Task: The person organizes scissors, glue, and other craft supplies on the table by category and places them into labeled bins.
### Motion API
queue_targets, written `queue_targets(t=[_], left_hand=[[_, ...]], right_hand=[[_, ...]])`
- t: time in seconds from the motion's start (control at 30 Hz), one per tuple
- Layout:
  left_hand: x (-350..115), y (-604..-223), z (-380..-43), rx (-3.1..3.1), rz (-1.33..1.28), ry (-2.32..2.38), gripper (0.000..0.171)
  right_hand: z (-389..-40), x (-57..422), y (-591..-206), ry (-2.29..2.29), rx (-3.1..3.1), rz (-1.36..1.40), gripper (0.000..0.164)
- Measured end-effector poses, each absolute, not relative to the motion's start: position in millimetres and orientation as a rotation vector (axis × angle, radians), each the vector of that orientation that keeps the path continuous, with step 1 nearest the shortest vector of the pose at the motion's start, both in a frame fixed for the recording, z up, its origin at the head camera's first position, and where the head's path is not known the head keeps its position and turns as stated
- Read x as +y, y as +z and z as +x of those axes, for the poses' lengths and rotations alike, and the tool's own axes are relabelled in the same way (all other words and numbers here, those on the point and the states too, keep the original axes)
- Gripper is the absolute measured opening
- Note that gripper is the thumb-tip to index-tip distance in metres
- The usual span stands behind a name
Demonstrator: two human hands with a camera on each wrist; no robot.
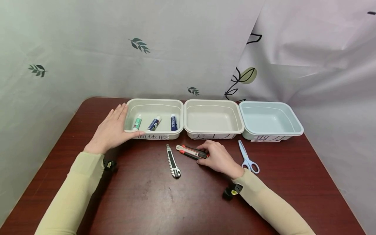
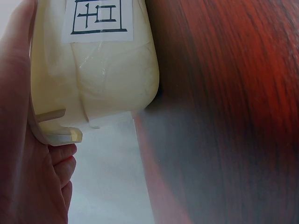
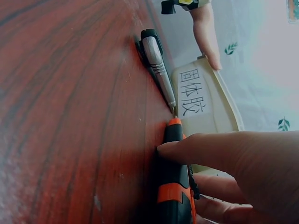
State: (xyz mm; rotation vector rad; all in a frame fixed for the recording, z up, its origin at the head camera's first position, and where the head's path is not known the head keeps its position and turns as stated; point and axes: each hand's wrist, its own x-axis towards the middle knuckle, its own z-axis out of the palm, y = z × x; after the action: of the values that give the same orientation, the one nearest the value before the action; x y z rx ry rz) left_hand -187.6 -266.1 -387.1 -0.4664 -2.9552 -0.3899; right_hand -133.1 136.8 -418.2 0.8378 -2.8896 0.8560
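My right hand (image 1: 218, 156) pinches a red-and-black utility knife (image 1: 189, 151) between thumb and fingers, low over the table. The right wrist view shows the thumb against the side of this knife (image 3: 172, 192). Left of it lies a silver-and-black utility knife (image 1: 172, 161), its tip toward the bins. My left hand (image 1: 113, 129) rests on the left end of a cream bin (image 1: 154, 101), fingers extended along its side and thumb on the front rim. Inside that bin are a green glue stick (image 1: 137, 122) and two blue glue sticks (image 1: 174, 122).
A second cream bin (image 1: 213, 102) stands in the middle of the row, and a light blue bin (image 1: 271, 105) at the right end. Each bin has a handwritten front label. Light blue scissors (image 1: 246, 158) lie beside the right wrist. Behind the table (image 1: 141, 202) hangs a patterned curtain (image 1: 176, 49).
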Motion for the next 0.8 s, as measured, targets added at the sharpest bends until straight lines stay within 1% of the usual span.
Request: queue_targets(t=[0.43,0.8], left_hand=[[-265.4,-385.7,-187.3,-2.95,-0.47,-0.39,0.123],[-265.3,-385.5,-187.4,-2.955,-0.466,-0.389,0.124]], right_hand=[[-132.2,135.5,-414.6,0.821,-2.931,0.795,0.037],[-132.4,135.8,-415.2,0.82,-2.913,0.816,0.035]])
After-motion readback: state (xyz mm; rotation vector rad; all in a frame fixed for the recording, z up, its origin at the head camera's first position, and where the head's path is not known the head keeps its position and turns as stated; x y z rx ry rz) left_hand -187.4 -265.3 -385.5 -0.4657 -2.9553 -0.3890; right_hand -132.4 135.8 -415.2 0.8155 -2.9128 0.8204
